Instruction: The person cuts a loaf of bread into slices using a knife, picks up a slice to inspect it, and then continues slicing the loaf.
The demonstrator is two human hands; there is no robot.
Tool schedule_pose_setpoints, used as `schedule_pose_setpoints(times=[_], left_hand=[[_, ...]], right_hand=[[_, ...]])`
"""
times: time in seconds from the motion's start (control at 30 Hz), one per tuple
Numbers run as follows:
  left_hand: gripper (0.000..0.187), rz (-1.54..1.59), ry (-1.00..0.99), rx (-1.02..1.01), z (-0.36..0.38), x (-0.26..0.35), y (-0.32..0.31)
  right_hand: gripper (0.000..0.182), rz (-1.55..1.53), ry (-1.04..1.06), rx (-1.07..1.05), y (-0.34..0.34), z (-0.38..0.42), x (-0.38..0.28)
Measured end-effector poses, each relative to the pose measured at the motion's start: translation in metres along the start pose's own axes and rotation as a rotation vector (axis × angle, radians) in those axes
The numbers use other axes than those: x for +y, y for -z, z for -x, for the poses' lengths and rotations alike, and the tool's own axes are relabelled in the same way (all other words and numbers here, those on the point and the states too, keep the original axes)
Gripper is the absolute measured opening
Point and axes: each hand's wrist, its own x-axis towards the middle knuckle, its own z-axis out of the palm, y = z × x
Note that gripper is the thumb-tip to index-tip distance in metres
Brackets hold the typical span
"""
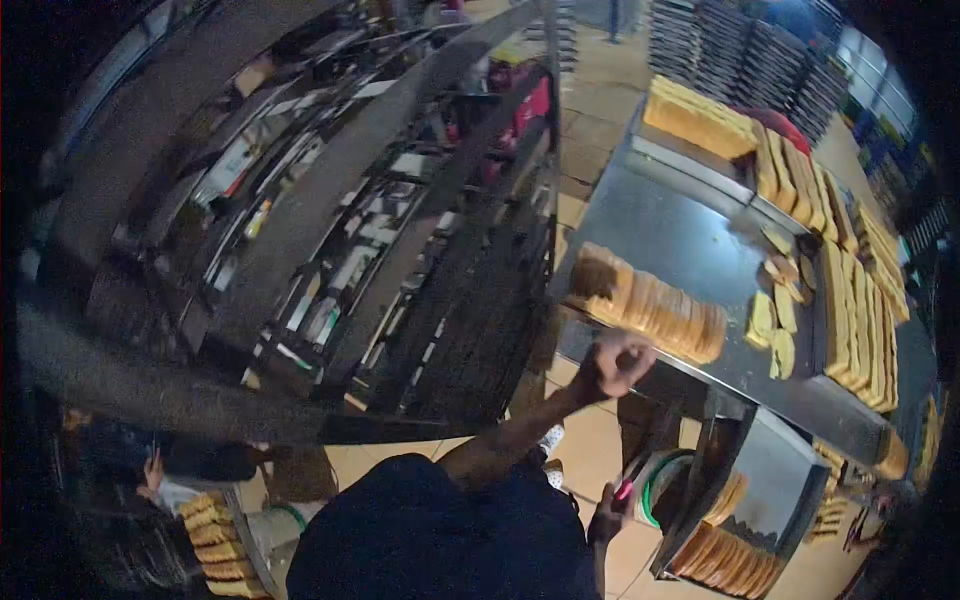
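Observation:
My left hand (622, 366) is at the front edge of the metal table, fingers curled around an open hollow with nothing visible in it. Right beside it lies a sliced loaf (655, 305) on its side, browned crust up, with a darker end. Lower down, my right hand (603, 518) is closed on a slim pink-handled tool (624, 490), whose thin far part runs up toward a white tub with a green rim (655, 480). Pale cut bread pieces (775, 325) are scattered on the table beyond the loaf.
Long pale loaves (858, 310) line the far side of the metal table (690, 215). A dark rack (330, 230) fills the left. Below right, a metal tray (770, 470) holds sliced bread (725, 560). At lower left, another person's hand (152, 475) is near more bread (215, 545).

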Motion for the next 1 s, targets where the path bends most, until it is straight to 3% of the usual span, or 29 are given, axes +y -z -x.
schedule_pose_setpoints(times=[0.03,0.1,0.13,0.17,0.23,0.33,0.4,0.47,0.53,0.7,0.83,0.9,0.97,1.0], left_hand=[[0.016,0.061,0.054,-0.071,0.010,0.018,0.003],[0.014,-0.125,-0.012,-0.324,0.026,0.045,0.020],[0.011,-0.220,-0.171,-0.281,0.034,0.067,0.025],[0.016,-0.326,-0.197,-0.308,0.042,0.092,0.033],[0.022,-0.430,-0.434,-0.180,0.045,0.149,0.058],[0.034,-0.687,-0.627,0.114,0.056,0.212,0.118],[0.041,-0.914,-0.597,0.426,0.070,0.234,0.163],[0.049,-1.062,-0.427,0.720,0.078,0.245,0.201],[0.057,-1.062,-0.245,0.874,0.080,0.245,0.222],[0.088,-0.860,-0.174,1.012,0.068,0.219,0.215],[0.092,-1.104,-0.304,1.018,0.066,0.201,0.225],[0.085,-0.985,-0.189,1.068,0.073,0.201,0.226],[0.077,-0.906,-0.201,1.080,0.071,0.197,0.227],[0.074,-0.883,-0.274,1.073,0.065,0.194,0.229]], right_hand=[[0.036,-0.082,0.124,0.010,-0.015,-0.012,-0.014],[0.035,-0.049,0.017,-0.061,-0.024,-0.049,-0.012],[0.035,-0.035,0.019,-0.094,-0.029,-0.067,-0.016],[0.037,-0.026,0.126,-0.124,-0.032,-0.077,-0.037],[0.039,0.016,-0.054,-0.197,-0.030,-0.080,-0.108],[0.040,0.012,0.048,-0.229,-0.034,-0.098,-0.113],[0.036,-0.104,0.193,-0.179,-0.027,-0.121,-0.062],[0.034,-0.170,0.201,-0.179,-0.035,-0.130,-0.058],[0.030,-0.199,0.190,-0.200,-0.049,-0.128,-0.086],[0.018,-0.270,0.096,-0.218,-0.058,-0.129,-0.133],[0.011,-0.479,0.140,-0.063,-0.062,-0.149,-0.138],[0.013,-0.402,0.212,-0.003,-0.057,-0.160,-0.135],[0.018,-0.360,0.329,0.060,-0.057,-0.171,-0.131],[0.016,-0.464,0.223,-0.015,-0.048,-0.163,-0.141]])
